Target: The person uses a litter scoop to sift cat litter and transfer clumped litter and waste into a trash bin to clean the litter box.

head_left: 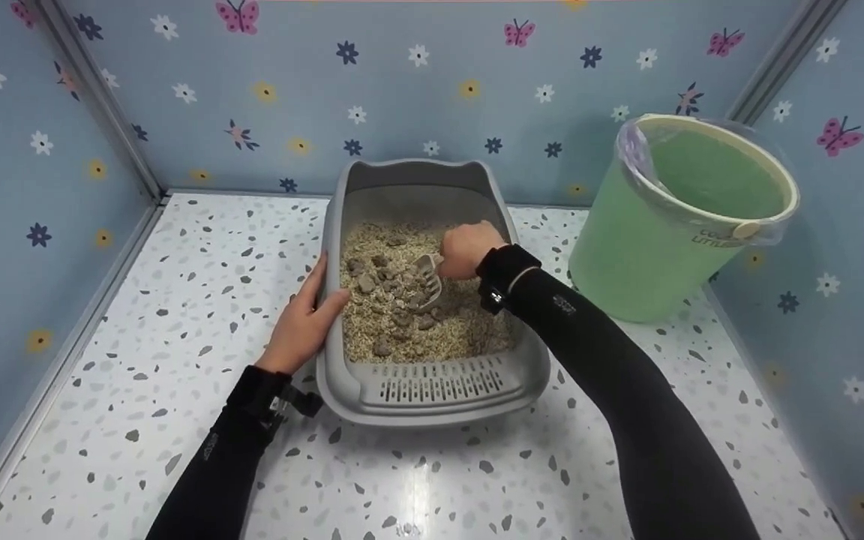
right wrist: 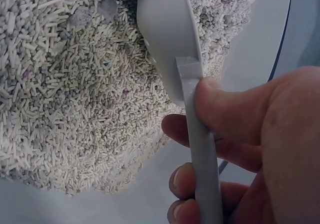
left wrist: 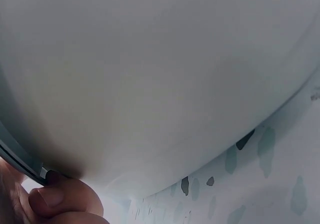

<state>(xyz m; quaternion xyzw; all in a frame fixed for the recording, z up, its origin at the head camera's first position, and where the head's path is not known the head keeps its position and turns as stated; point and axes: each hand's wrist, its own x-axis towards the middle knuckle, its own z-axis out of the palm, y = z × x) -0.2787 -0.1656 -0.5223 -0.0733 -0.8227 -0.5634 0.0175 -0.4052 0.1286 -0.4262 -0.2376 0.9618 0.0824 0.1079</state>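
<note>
A grey litter box (head_left: 432, 414) stands on the speckled surface, holding pale pellet litter (head_left: 469, 334) with several grey-brown clumps (head_left: 367, 283) on top. My left hand (head_left: 304, 322) grips the box's left rim, thumb over the edge. In the left wrist view its curled fingers (left wrist: 70, 196) sit under the rim, next to the box's outer wall (left wrist: 150, 84). Over the litter, my right hand (head_left: 472, 250) holds a grey slotted litter scoop (head_left: 427, 283). The right wrist view shows thumb and fingers round its handle (right wrist: 202, 149), the scoop's head down at the litter among clumps.
A green bin (head_left: 627, 255) with a clear liner over its cream rim stands right of the box. Flower-and-butterfly wall panels (head_left: 394, 82) enclose the back and both sides. The speckled white surface (head_left: 199, 300) extends around the box.
</note>
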